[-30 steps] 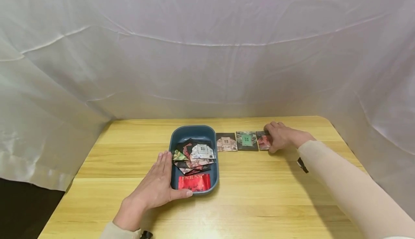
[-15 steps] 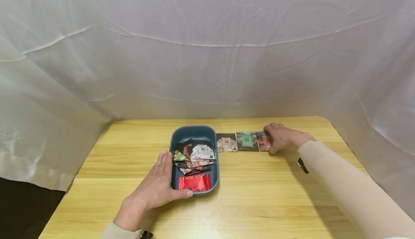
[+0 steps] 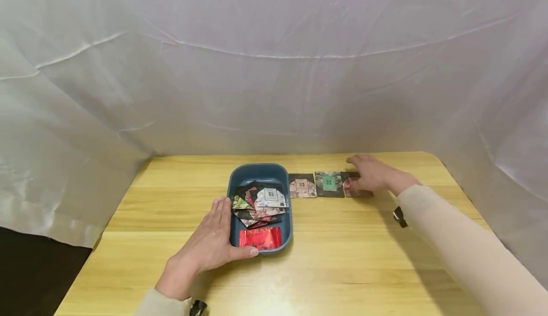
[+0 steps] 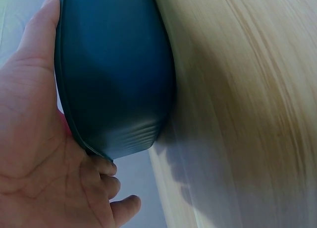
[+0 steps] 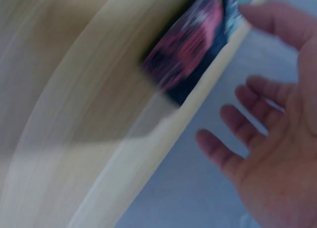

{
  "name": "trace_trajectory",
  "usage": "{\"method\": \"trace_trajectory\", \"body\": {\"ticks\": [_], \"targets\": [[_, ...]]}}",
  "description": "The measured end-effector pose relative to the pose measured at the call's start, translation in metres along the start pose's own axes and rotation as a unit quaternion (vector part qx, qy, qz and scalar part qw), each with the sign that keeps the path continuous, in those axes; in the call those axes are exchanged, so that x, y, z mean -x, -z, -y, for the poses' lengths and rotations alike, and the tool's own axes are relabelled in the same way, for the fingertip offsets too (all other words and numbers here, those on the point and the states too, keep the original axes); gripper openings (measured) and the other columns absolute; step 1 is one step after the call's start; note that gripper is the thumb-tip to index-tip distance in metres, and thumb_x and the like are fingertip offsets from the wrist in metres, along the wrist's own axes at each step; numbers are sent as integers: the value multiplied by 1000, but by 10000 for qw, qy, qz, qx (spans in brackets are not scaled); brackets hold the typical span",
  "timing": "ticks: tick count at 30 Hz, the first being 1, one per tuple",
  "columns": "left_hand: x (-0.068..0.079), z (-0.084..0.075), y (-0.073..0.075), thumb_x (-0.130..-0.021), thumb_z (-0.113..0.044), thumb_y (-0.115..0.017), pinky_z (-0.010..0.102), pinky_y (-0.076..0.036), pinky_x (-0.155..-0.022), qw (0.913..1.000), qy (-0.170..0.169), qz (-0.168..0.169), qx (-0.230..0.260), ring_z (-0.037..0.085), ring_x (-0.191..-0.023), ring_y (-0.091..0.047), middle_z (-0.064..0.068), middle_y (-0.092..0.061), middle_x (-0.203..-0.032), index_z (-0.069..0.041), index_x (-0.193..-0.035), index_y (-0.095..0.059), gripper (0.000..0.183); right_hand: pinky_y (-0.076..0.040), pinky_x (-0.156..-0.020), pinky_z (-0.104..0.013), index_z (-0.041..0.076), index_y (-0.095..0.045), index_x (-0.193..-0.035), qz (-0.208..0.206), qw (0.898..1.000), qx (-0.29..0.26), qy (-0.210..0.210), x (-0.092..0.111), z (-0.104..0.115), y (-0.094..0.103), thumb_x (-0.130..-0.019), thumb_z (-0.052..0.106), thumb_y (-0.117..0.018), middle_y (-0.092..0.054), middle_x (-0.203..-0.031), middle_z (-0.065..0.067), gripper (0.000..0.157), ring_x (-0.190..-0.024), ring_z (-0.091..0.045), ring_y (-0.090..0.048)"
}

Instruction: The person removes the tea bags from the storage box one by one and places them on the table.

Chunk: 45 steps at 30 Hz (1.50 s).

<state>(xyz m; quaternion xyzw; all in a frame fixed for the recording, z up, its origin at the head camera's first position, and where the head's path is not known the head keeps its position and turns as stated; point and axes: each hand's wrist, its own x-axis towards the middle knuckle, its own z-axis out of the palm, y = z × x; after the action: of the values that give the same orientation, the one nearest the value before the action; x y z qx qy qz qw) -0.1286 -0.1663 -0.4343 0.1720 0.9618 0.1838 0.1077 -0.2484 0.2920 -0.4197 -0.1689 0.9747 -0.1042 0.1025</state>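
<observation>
My left hand [image 3: 207, 242] lies along the left side of a blue tray [image 3: 290, 221], fingers straight against the wall and thumb over the near rim. Inside are a heap of dark printed sachets [image 3: 270, 198] and a shiny red packet [image 3: 260, 238]. To the tray's right, three flat square sachets line up: a pale pink one [image 3: 302, 187], a green one [image 3: 329, 184] and a red-and-black one [image 5: 185, 49]. Over this last sachet hovers my right hand [image 3: 376, 173], fingers spread and holding nothing. It partly hides that sachet in the head view.
The wooden table [image 3: 342, 259] runs back to a pale hanging cloth [image 3: 274, 92], which also closes off both sides. The row of sachets lies near the table's far edge. A dark area [image 3: 34, 268] shows beyond the table at the left.
My right hand has let go of the red-and-black sachet and lifted slightly, so more of the sachet shows. My left hand stays on the tray. The head view has shifted a little.
</observation>
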Motion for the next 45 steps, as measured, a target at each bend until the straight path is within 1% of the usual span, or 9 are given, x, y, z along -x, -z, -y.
{"method": "trace_trajectory", "body": {"ticks": [6,13,18,23,27,29,37,41,45], "targets": [[-2,-2,-2,-73,-91,-68,58,-18,-131,10000,38,7,-34,43,-163,-3,27,-6,-175,6,-166,-8,147,-35,-121,-67,-7,-47,-152,-709,9972,215,103,-8,34,1,-97,26,-70,-50,-154,-31,68,-143,-53,-45],[-2,-3,-3,-73,-90,-68,59,-17,-131,9999,57,-24,-122,42,-163,-1,27,-3,-175,6,-166,-8,146,-42,-119,-60,-4,-53,-148,-1220,9892,126,802,-16,98,-10,-97,30,-72,-57,-150,-25,64,-140,-44,-53],[-2,-3,-2,-73,-91,-68,60,-16,-131,9999,73,-28,-121,42,-163,-3,27,-5,-175,6,-166,-9,147,-45,-118,-54,0,-57,-147,-1339,9828,43,1271,-18,145,-28,-100,33,-70,-60,-147,-19,58,-138,-37,-56],[-4,-5,-3,-74,-88,-70,61,-16,-131,10000,8,-40,-85,43,-163,-4,27,-7,-175,7,-166,-9,145,-46,-119,-51,1,-56,-148,-1204,9806,151,1538,-17,176,-44,-99,30,-71,-60,-149,-18,59,-140,-36,-56],[-5,-6,-4,-75,-87,-71,60,-16,-131,10000,16,13,-61,42,-164,-3,26,-6,-175,6,-166,-9,144,-42,-122,-51,-2,-55,-149,-1059,9789,499,1675,-16,188,-53,-99,30,-71,-59,-149,-19,61,-141,-37,-55],[-5,-5,-4,-75,-87,-71,60,-16,-131,10000,14,6,-65,41,-164,-3,26,-7,-175,6,-166,-10,144,-36,-126,-53,-2,-54,-149,-969,9791,679,1653,-16,193,-56,-100,31,-70,-58,-151,-20,62,-143,-37,-53],[-5,-4,-5,-73,-91,-68,58,-17,-131,10000,37,-11,-6,41,-164,-3,26,-8,-175,6,-166,-9,147,-19,-131,-59,1,-60,-146,-649,9792,1406,1309,-13,204,-58,-108,45,-55,-62,-149,-17,58,-147,-35,-50],[-5,-4,-6,-73,-90,-69,58,-18,-131,10000,23,-37,57,42,-164,-3,27,-8,-175,6,-166,-10,147,-18,-131,-60,2,-60,-147,-533,9807,1479,1166,-11,209,-59,-110,49,-48,-61,-150,-16,61,-147,-35,-50],[-5,-4,-6,-73,-90,-68,58,-18,-131,10000,-43,-54,61,42,-163,-4,27,-7,-174,6,-166,-9,147,-20,-130,-61,1,-65,-140,-480,9802,1515,1177,-9,214,-62,-111,50,-45,-67,-144,-14,60,-143,-34,-54]]}}
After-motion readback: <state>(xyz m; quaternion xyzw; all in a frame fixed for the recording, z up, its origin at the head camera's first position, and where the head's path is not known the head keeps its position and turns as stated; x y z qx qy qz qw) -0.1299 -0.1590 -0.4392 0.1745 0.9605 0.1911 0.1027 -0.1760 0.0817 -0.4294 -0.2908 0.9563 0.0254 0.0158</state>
